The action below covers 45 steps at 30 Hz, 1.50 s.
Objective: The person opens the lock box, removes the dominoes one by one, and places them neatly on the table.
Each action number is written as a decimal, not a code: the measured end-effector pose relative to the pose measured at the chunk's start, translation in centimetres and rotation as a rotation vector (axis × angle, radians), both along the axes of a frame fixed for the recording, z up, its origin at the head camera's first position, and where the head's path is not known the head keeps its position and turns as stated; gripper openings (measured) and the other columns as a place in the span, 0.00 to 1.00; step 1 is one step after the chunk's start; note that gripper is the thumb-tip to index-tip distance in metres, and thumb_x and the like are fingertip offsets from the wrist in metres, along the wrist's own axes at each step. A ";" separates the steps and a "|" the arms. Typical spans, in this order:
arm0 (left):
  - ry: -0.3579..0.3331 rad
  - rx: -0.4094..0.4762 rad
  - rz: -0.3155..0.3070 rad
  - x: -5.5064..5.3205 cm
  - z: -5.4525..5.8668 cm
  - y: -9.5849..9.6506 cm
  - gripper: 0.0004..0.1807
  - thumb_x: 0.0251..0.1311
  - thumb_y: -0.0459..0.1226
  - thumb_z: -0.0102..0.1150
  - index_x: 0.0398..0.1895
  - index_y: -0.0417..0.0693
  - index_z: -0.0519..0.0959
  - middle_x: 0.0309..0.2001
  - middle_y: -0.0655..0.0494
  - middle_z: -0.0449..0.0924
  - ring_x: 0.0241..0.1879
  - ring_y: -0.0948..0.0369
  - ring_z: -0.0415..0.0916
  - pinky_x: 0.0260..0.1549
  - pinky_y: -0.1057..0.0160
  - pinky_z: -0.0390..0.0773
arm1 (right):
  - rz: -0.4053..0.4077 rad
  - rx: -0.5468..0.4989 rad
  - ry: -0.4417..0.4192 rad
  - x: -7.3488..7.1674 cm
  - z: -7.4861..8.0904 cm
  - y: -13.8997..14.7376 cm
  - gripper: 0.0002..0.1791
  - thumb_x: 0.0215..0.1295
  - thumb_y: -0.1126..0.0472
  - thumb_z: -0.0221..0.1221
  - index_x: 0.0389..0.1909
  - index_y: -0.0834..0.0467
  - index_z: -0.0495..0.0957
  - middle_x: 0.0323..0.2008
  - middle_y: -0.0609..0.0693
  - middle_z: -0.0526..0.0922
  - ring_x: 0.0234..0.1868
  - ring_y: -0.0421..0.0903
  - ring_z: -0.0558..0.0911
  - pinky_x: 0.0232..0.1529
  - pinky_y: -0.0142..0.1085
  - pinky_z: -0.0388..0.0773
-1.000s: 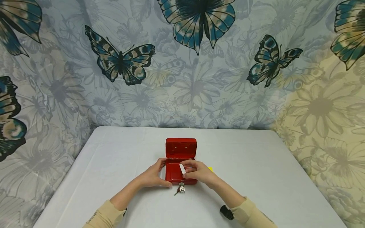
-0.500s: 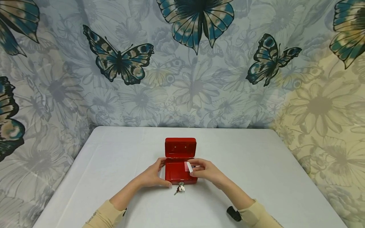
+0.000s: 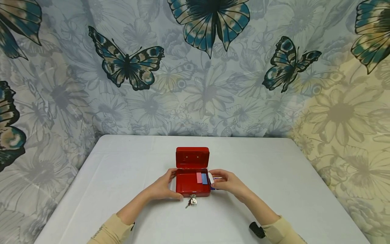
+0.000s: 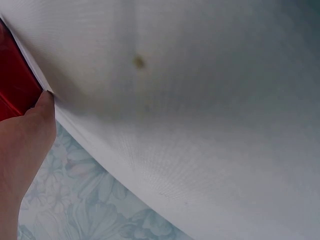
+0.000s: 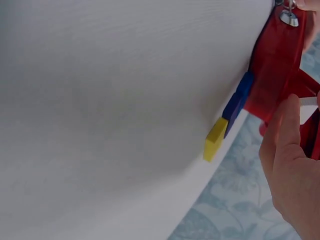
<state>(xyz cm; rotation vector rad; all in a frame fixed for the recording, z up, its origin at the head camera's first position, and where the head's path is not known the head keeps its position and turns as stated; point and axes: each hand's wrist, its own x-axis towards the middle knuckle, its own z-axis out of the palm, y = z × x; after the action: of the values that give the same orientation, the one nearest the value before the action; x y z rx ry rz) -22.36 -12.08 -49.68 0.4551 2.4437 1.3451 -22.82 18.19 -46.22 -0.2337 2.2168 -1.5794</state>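
Note:
A small red cash box (image 3: 193, 183) stands on the table with its lid (image 3: 192, 157) raised. From its front hangs a lock with keys (image 3: 193, 200). My left hand (image 3: 166, 186) grips the box's left side, thumb at the front corner, fingers farther back. My right hand (image 3: 226, 183) pinches a small white oblong piece (image 3: 211, 178) at the box's right edge. Inside, at the back right, lie a pink rectangle (image 3: 199, 177) and a blue rectangle (image 3: 204, 178). In the right wrist view, the white piece (image 5: 308, 102) is partly hidden by fingers.
Beside the box's right wall lie a blue block (image 5: 244, 84), a purple block (image 5: 232, 109) and a yellow block (image 5: 215, 140), largely hidden by my right hand in the head view. White cloth covers the table (image 3: 137, 156); a patterned curtain hangs behind.
My right hand has moved right with the white piece, from over the box's inside to its right edge. The pink and blue rectangles have come into sight. My left hand stays put.

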 end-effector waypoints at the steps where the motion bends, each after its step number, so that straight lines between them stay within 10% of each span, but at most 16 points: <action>1: -0.001 0.001 0.001 0.0 0.0 0.0 0.56 0.42 0.45 0.79 0.72 0.42 0.54 0.69 0.43 0.61 0.69 0.44 0.59 0.63 0.45 0.67 | -0.006 0.009 0.004 0.0 -0.1 0.2 0.27 0.62 0.61 0.64 0.62 0.61 0.72 0.58 0.57 0.75 0.50 0.49 0.78 0.51 0.42 0.80; 34: 0.017 0.014 -0.009 -0.2 -0.1 -0.1 0.55 0.43 0.44 0.79 0.71 0.41 0.54 0.69 0.44 0.61 0.69 0.46 0.58 0.65 0.49 0.65 | -0.134 0.237 0.080 -0.8 -1.4 5.5 0.28 0.55 0.64 0.70 0.58 0.62 0.76 0.50 0.56 0.78 0.43 0.46 0.77 0.40 0.32 0.79; 45: 0.007 0.016 -0.007 -0.1 -0.1 0.0 0.55 0.43 0.44 0.79 0.71 0.41 0.54 0.69 0.43 0.61 0.69 0.45 0.59 0.65 0.48 0.66 | -0.097 0.391 0.230 -0.8 -1.8 5.7 0.26 0.50 0.67 0.72 0.52 0.62 0.79 0.43 0.51 0.80 0.39 0.45 0.77 0.37 0.32 0.76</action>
<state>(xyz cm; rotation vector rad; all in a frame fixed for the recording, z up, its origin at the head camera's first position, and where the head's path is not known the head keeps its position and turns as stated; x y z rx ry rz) -22.44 -12.12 -49.73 0.4727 2.4365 1.3638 -23.64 23.90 -48.05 -0.2031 2.6958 -1.1760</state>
